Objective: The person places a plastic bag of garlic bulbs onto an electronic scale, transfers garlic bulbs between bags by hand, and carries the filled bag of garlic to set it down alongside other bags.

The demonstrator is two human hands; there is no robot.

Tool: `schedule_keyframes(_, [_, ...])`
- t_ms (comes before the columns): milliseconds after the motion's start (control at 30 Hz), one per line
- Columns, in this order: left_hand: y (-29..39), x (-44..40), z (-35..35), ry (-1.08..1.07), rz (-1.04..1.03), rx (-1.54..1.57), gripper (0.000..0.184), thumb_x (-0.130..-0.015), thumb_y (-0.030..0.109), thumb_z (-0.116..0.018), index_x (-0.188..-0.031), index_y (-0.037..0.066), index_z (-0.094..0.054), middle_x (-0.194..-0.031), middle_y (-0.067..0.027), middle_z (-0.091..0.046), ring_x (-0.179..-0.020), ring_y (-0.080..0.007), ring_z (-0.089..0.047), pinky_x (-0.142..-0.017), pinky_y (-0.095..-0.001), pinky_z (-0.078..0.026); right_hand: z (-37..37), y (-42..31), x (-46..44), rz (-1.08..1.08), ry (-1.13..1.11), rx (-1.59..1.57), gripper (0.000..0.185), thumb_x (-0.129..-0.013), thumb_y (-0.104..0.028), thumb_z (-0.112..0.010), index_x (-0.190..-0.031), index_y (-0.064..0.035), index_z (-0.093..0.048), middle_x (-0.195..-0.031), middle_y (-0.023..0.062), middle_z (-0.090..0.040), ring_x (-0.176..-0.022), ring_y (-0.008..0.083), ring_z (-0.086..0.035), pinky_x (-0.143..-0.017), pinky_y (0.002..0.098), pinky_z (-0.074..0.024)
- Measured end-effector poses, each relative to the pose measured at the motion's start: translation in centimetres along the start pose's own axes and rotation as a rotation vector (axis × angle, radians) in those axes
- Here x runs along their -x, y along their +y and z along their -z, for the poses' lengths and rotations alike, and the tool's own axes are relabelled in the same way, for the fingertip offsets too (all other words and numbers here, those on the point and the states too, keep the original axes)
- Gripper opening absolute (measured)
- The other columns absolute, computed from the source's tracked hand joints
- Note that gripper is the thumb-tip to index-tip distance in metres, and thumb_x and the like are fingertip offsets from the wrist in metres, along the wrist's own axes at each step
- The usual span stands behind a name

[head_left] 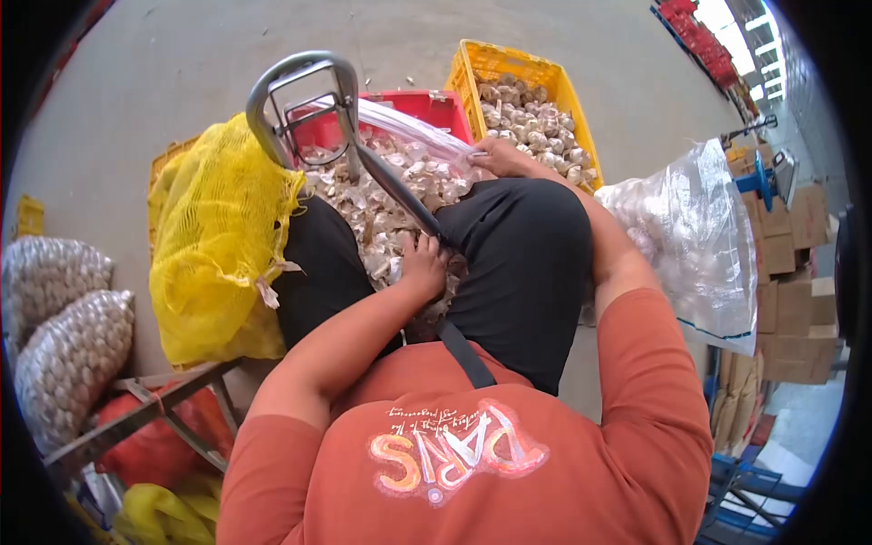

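My right hand is closed on the end of a bunched, whitish plastic bag, which stretches left across a red crate. Loose garlic bulbs and papery skins are heaped in front of me and between my legs. Into the near part of this heap reaches my left hand, its fingers curled; what they hold, if anything, is hidden. A grey metal looped handle with a lever inside slants over the heap, its shaft running down close to my left fingers.
A yellow crate of garlic bulbs stands beyond my right hand. Left of my knee sits a yellow mesh sack. A clear plastic bag is at my right, with cardboard boxes behind. Filled garlic sacks lie at far left.
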State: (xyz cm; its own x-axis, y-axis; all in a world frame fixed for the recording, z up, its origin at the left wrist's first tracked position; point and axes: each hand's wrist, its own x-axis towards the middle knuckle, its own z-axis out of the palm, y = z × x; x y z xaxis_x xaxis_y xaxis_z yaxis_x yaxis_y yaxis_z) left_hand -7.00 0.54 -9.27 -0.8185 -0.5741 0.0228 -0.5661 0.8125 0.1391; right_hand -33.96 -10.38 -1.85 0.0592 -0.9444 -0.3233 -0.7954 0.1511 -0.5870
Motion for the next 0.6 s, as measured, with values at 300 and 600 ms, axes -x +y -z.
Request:
schedule_keyframes(300, [-8.9, -0.5, -11.4, -0.623, 0.011, 0.523, 0.036, -0.087, 0.021, -0.048, -0.121, 0.012, -0.054, -0.127, -0.0085, -0.053, -0.117, -0.0243, -0.050, -0.091, -0.0352, -0.044, 4.2, -4.5, -0.4, 0.096, -0.392, 0.369, 0.029, -0.085, -0.031, -0.058, -0.098, -0.0056, -0.064, -0.087, 0.0158, -0.064, -0.083, 0.0277, -0.060, -0.074, 0.0364, -0.0451])
schedule_keyframes(600, [-3.9, -4.2, -5.8, -0.873, 0.424, -0.059, 0.036, -0.090, 0.032, -0.047, -0.122, 0.020, -0.059, -0.129, 0.0003, -0.052, -0.118, -0.0162, -0.049, -0.095, -0.0345, -0.038, -0.3, -9.5, -6.3, 0.041, -0.277, 0.990, 0.024, -0.077, -0.020, -0.053, -0.089, -0.0036, -0.067, -0.095, 0.0162, -0.065, -0.088, 0.0327, -0.062, -0.074, 0.0411, -0.0506])
